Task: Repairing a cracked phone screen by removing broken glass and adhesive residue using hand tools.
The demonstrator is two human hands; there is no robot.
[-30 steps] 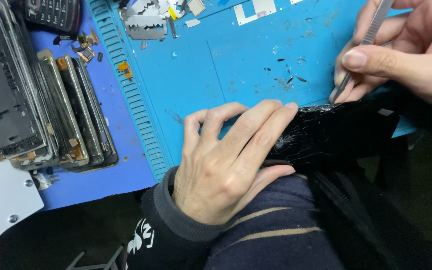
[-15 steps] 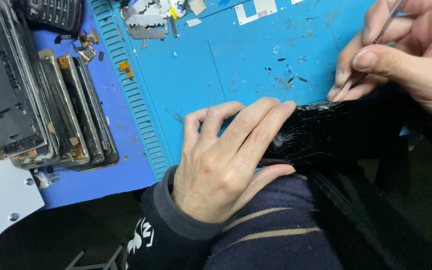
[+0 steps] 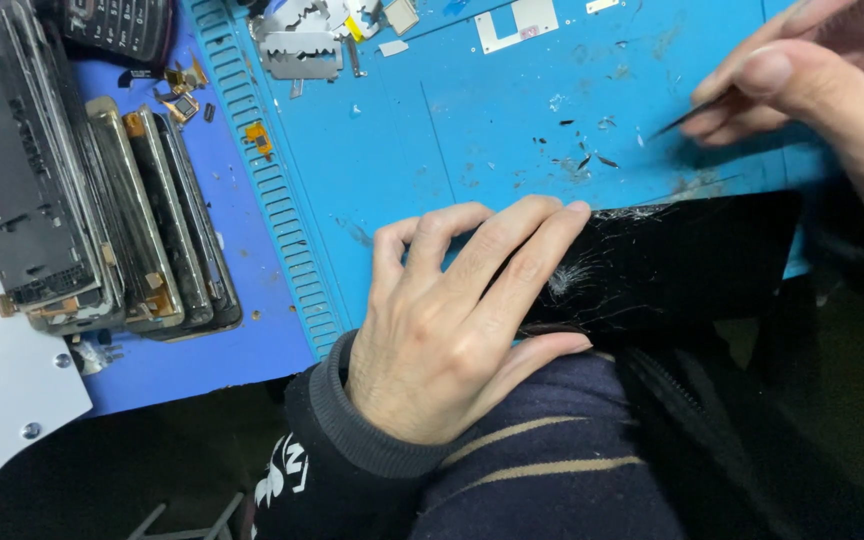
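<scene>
My left hand (image 3: 452, 320) lies flat on a black phone with a cracked glass screen (image 3: 672, 260) at the near edge of a blue work mat (image 3: 432, 150), its fingers pressing the phone's left end. At the upper right, my right hand (image 3: 832, 100) pinches slim metal tweezers (image 3: 687, 118), whose tips hover just above the mat beyond the phone's far edge. Small dark glass shards (image 3: 582, 160) lie scattered on the mat near the tweezer tips.
A row of several stripped phone frames (image 3: 102, 220) stands at the left on a darker blue mat. A keypad phone (image 3: 117, 25), metal shield plates (image 3: 297, 45) and small parts lie along the far edge. A white panel (image 3: 2, 400) sits at the lower left.
My right hand has lifted the tweezers up and away from the phone's far edge, to the right. My left hand stays pressed on the phone.
</scene>
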